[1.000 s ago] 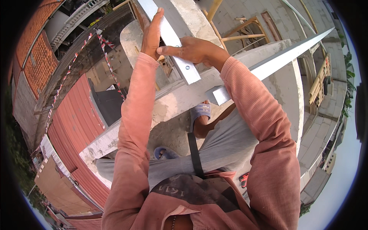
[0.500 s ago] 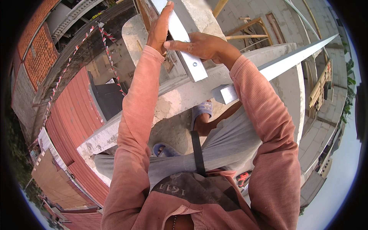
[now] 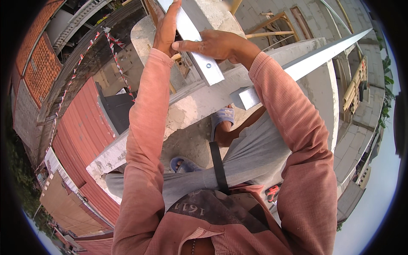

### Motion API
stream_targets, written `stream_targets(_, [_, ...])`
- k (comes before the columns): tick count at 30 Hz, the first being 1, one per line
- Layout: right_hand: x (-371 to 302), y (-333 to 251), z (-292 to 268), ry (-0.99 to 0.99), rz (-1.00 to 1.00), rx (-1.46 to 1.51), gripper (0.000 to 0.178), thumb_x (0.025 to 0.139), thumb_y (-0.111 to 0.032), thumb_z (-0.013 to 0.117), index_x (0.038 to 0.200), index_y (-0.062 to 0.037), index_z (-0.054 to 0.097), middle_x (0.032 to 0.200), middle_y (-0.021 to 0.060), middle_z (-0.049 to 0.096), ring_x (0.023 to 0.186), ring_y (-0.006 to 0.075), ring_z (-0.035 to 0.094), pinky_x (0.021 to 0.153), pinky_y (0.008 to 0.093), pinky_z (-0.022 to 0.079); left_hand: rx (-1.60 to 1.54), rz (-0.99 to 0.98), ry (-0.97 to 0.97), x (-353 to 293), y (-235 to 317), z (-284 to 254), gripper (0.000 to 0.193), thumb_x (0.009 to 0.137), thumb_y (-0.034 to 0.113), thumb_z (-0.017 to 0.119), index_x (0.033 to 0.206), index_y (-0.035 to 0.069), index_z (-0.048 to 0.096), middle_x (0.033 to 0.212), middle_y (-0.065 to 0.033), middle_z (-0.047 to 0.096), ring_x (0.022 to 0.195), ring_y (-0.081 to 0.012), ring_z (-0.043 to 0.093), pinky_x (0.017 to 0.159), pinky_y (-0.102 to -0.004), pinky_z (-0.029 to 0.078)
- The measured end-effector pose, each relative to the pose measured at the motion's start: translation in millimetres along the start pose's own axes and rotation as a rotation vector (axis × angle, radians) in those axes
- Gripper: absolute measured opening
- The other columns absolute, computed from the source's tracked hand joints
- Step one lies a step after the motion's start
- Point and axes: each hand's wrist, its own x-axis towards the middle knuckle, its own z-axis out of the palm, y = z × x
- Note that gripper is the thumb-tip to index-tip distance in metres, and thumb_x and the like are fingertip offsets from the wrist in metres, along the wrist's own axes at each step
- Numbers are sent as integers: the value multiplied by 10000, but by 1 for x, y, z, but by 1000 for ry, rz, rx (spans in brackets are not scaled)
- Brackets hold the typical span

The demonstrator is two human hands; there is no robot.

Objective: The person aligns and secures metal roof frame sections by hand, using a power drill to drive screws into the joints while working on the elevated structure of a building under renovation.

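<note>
Both my hands are on a silvery metal channel [image 3: 211, 74] that extends beyond the top edge of the view. A screw head shows near its close end, with another partly seen by my fingers. My left hand [image 3: 165, 32] lies along its left side, fingers pointing up and closed against the metal. From the right, my right hand [image 3: 219, 45] wraps across it, its thumb reaching over to my left hand. The channel's close end hangs just above a concrete ledge. A second, longer metal channel [image 3: 314, 56] slants up to the far right, its near end beside my right forearm.
The rough concrete beam [image 3: 187, 112] crosses in front of my legs. Beside my right hip lies a red and black tool [image 3: 272, 193]. Red corrugated roofing [image 3: 87, 136] and a strip of red-white bunting [image 3: 76, 74] are off left. A wooden frame [image 3: 276, 29] stands beyond.
My hands and the held channel have shifted slightly left and up in view, along with much of the scene. The grip looks the same.
</note>
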Motion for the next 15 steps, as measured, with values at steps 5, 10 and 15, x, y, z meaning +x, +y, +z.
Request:
stream_targets(5, [0, -2, 2, -8, 23, 1, 1248, 714, -929, 607, 1202, 219, 582, 1133, 419, 619, 1130, 492, 644, 921, 562, 516, -2, 27, 23, 1, -3, -4, 547, 913, 549, 716, 1176, 101, 544, 837, -65, 599, 664, -198, 669, 632, -351, 603])
stream_targets(10, [-1, -3, -5, -59, 34, 24, 1232, 727, -913, 619, 1206, 221, 579, 1088, 375, 637, 1020, 437, 697, 806, 504, 573, -10, 42, -20, 1, -1, -3, 544, 914, 544, 716, 1170, 96, 541, 844, -75, 605, 668, -203, 672, 616, -344, 602])
stream_targets(15, [4, 1, 2, 9, -18, -18, 1217, 735, -898, 635, 1241, 207, 570, 1059, 334, 655, 920, 400, 727, 740, 468, 604, -33, 2, -10, -2, 3, -3, 544, 922, 548, 705, 1162, 87, 544, 822, -77, 609, 664, -205, 672, 610, -329, 593])
